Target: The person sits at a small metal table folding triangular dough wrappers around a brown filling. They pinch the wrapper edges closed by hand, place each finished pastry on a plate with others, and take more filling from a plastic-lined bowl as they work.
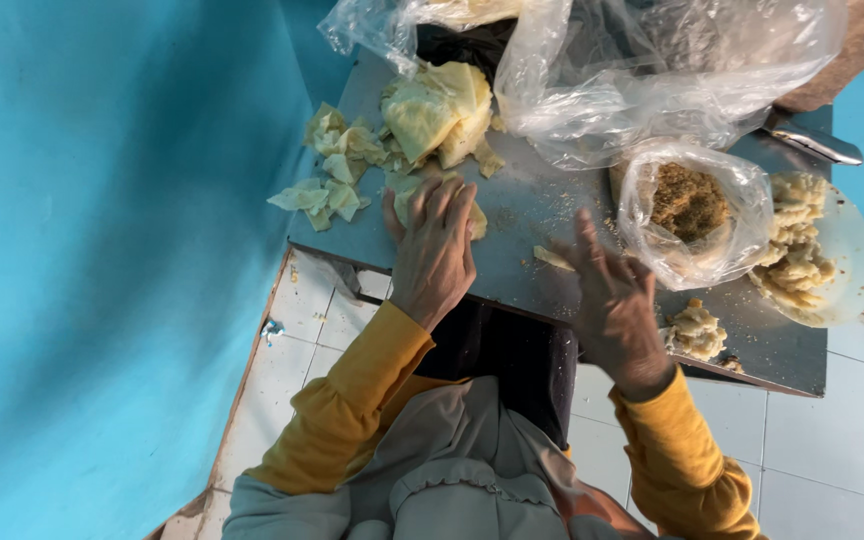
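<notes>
From my remote seat, near to far. Nearest the camera were 2 yellow sleeves [372, 385] and a grey garment, both cut off by the bottom edge, so posture was unreadable.

Left hand [435, 250] lay palm down, fingers spread flat on a pale yellow sheet [474, 222] at the near side of the grey metal tabletop [512, 215]. Not clenched, nothing grasped; it looked like pressing, probably to hold the thin sheet flat and still. Most of that sheet sat under the palm, so its shape and whether anything was inside it I couldn't tell.

Right hand [614, 300] was open, fingers splayed and motion-blurred, holding nothing I could see. It was near a small pale scrap [552, 258], apart from it as far as the blur allowed.

Just right of that hand: 1 small lump of crumbly filling [697, 330] on the tabletop, within easy reach. Beyond it, an open clear bag of brown crumbs [690, 205], mouth up, so contents stayed reachable. Beside it a white plate [852, 260] piled with pale clumps, partly hidden behind the bag.

Further off: torn sheet scraps [327, 190] pushed to the left edge, a folded stack of sheets [442, 110], then crumpled clear plastic [652, 70] covering whatever sat at the far end. A metal handle [817, 142] stuck out from under it; the tool itself was hidden.
</notes>
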A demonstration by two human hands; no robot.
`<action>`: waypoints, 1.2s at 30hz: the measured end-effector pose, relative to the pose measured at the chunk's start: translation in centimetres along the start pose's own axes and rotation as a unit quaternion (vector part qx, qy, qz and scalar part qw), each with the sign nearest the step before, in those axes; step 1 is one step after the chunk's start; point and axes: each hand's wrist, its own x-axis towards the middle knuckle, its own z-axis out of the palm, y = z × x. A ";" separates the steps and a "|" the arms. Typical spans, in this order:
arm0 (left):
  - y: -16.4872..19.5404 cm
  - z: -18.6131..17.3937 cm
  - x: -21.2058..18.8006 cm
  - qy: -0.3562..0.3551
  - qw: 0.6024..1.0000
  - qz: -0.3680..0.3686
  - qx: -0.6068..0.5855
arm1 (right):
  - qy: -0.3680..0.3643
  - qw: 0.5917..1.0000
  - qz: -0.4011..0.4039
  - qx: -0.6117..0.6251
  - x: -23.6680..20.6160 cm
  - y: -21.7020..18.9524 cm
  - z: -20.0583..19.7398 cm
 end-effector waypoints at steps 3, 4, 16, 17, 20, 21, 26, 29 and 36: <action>0.1 -0.4 0.2 0.015 0.999 -0.009 -0.043 | -0.008 1.000 0.030 -0.005 -0.1 1.0 0.6; 0.0 -0.5 0.3 0.021 0.998 -0.010 -0.058 | -0.009 1.000 0.021 -0.004 -0.1 1.2 1.1; -0.4 -1.6 0.6 0.122 0.964 -0.040 -0.234 | 0.016 0.989 0.068 -0.132 10.5 3.1 -4.4; -0.4 -1.5 0.4 0.133 0.960 -0.039 -0.242 | -0.032 0.990 0.103 -0.096 10.6 1.2 -2.6; -0.7 -1.3 0.3 0.163 0.955 -0.039 -0.245 | 0.053 0.979 -0.133 0.144 10.4 -3.6 4.2; -0.9 -1.3 0.2 0.161 0.953 -0.048 -0.254 | 0.018 0.973 -0.101 0.205 10.2 -4.3 5.7; -1.2 -0.9 0.1 0.171 0.935 -0.100 -0.295 | 0.007 0.967 -0.008 0.255 10.9 -4.8 6.8; -1.3 -0.8 0.4 0.169 0.927 -0.076 -0.327 | 0.007 0.967 0.026 0.253 11.6 -4.7 6.0; -0.8 -0.7 1.2 0.124 0.946 -0.132 -0.268 | -0.057 0.853 0.152 0.496 11.9 -2.7 7.6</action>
